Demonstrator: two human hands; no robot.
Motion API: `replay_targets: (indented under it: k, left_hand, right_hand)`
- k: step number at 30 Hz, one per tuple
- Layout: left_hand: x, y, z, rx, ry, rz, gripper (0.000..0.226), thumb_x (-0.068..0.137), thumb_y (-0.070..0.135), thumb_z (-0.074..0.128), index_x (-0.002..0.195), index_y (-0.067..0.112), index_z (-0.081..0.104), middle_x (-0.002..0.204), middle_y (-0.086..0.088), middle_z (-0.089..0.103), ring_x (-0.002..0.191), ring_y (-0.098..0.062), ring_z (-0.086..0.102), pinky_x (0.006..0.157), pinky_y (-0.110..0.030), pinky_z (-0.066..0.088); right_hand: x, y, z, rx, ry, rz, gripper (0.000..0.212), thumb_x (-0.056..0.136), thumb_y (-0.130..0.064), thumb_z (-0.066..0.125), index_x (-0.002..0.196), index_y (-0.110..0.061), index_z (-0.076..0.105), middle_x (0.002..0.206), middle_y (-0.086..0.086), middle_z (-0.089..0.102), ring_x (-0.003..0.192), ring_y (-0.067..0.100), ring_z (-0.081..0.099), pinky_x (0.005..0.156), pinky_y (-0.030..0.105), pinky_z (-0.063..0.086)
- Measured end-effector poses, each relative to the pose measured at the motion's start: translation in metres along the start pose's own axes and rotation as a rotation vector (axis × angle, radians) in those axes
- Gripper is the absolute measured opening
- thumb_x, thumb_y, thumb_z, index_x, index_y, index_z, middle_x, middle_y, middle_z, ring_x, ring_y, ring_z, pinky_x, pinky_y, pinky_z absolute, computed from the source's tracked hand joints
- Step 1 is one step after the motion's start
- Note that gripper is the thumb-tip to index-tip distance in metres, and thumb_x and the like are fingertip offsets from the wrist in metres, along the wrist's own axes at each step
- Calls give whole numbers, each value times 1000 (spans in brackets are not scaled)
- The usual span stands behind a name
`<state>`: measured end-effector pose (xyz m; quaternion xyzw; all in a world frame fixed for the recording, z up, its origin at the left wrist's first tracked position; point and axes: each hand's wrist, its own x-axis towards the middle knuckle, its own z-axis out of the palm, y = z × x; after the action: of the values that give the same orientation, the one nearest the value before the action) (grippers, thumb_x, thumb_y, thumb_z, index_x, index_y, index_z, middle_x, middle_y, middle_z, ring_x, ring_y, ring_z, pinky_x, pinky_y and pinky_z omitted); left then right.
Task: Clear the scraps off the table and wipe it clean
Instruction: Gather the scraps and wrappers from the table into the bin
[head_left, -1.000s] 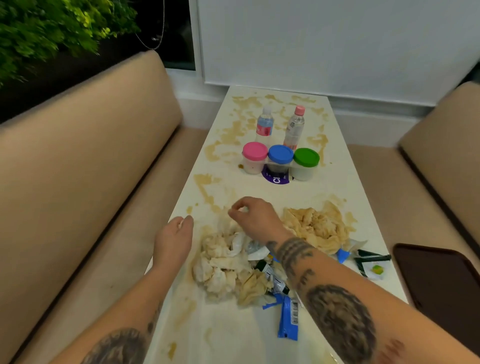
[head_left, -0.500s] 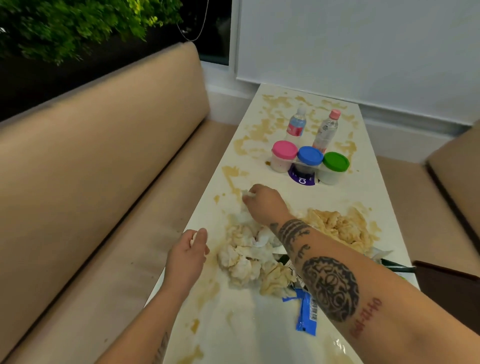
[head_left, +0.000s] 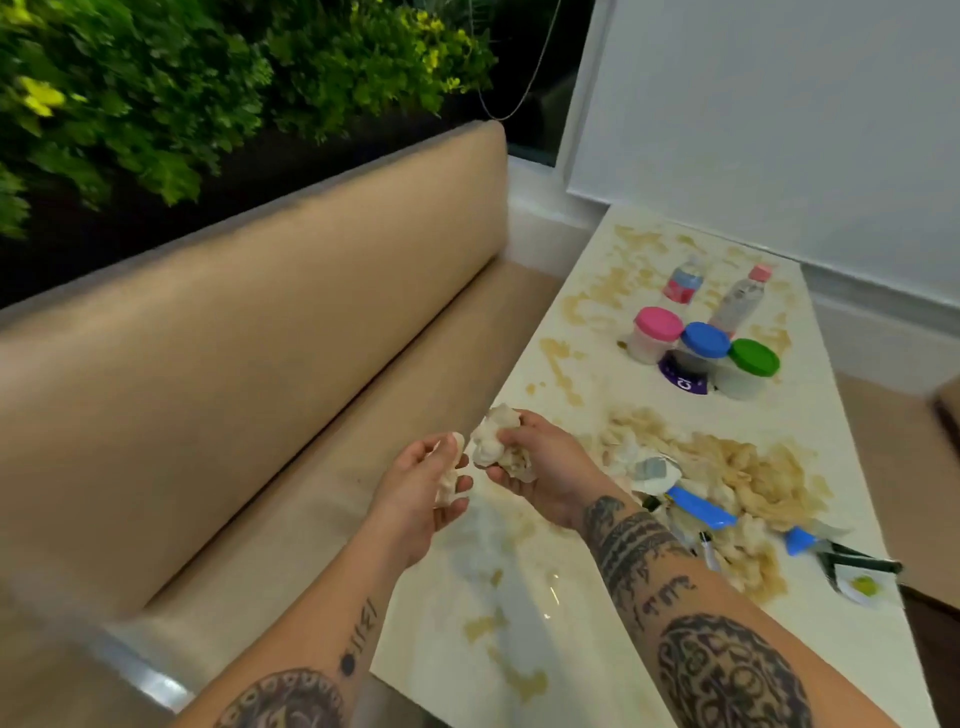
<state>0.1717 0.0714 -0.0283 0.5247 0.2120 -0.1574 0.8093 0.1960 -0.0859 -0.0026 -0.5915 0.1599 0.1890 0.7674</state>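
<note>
The long cream-white tabletop (head_left: 524, 597) was smeared with tan stains from its far end to its near edge, so wiping had, by my reading, not yet begun; the step in hand was the gathering of scraps. The largest heap, a sprawl of crumpled tan-soaked paper tissues (head_left: 727, 467) mixed with blue and dark foil wrappers (head_left: 701, 512), lay toward the right edge at mid-length, untouched.

At the left edge the right hand (head_left: 540, 467) had its fingers curled round a crumpled white tissue wad with tan patches (head_left: 493, 441), lifted clear of the surface. Just beside it the left hand (head_left: 421, 493) was half cupped, palm up, fingers bent round a smaller white tissue scrap (head_left: 449, 475). The two wads were nearly touching. The next move probably called for pressing them into one bundle, freeing a hand for the main heap; no bin was in view.

Toward the far end stood three small translucent plastic tubs with pink (head_left: 658, 323), blue (head_left: 705, 340) and green (head_left: 753, 357) lids, all closed, touching in a row. The pink-lidded one seemed to hold something pale; the others' contents could not be told. Behind them stood two clear plastic bottles (head_left: 737, 304), capped, their fill level unclear.
</note>
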Motion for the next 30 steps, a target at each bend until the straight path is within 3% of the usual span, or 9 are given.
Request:
replay_targets:
  k: [3,7,10,13,16,20,24,28,30]
  left_hand:
    - [-11,5,-59,-200,24,-9,11,99,19,63,110,16,63,94,-5,71,79,-23,65,51,-24,52]
    - [-24,-1,-148,-334,178,5,19,99,9,50,113,16,60,94,-8,70,74,-20,63,54,-27,54]
    - [-37,-23,-222,-418,374,58,16,100,7,51,108,18,60,95,-7,71,81,-20,63,64,-32,55]
    - [-52,-58,-292,-473,551,94,17,99,7,53,109,20,60,101,-4,72,89,-18,61,70,-32,50]
    - [-70,-104,-351,-527,718,69,22,101,8,54,119,19,60,107,-1,72,88,-14,61,67,-27,45]
    - [-84,-175,-413,-604,876,-52,16,100,7,56,110,18,61,110,-7,68,93,-24,63,80,-36,50]
    - [-83,-233,-459,-642,1035,-165,23,97,7,61,115,21,57,114,-6,66,97,-22,65,67,-33,51]
    - [-67,-279,-493,-628,1078,-207,26,96,8,64,120,15,57,117,-7,65,95,-19,64,66,-31,55]
    - [-59,-290,-505,-608,1084,-201,28,97,9,63,125,11,58,105,-5,64,89,-17,62,72,-33,58]
  right_hand:
    - [3,34,55,7,-52,90,18,98,-5,51,106,-13,65,103,11,71,82,21,69,64,29,56]
    - [8,81,130,-16,-103,192,15,101,-15,53,114,-13,62,112,15,68,88,24,66,58,27,52]
    - [6,124,189,-101,-152,258,12,103,-19,52,106,-15,63,99,10,68,84,22,62,63,29,48]
    - [4,176,240,-269,-250,281,18,104,-16,46,100,-21,63,87,2,67,69,13,58,60,27,42]
    - [3,237,274,-398,-313,342,18,104,-14,48,111,-22,63,85,-1,70,62,9,62,55,23,44]
    - [9,329,297,-479,-344,481,21,102,-9,52,118,-16,63,99,7,70,72,16,63,59,27,48]
    - [23,421,303,-574,-276,588,18,99,-2,53,106,-15,63,97,7,70,77,19,65,60,29,51]
    - [45,495,302,-694,-259,651,27,95,-7,54,118,-16,64,113,10,70,104,31,68,79,40,59]
    - [54,519,309,-767,-319,635,38,95,-4,52,132,-11,57,129,5,61,116,34,61,77,28,60]
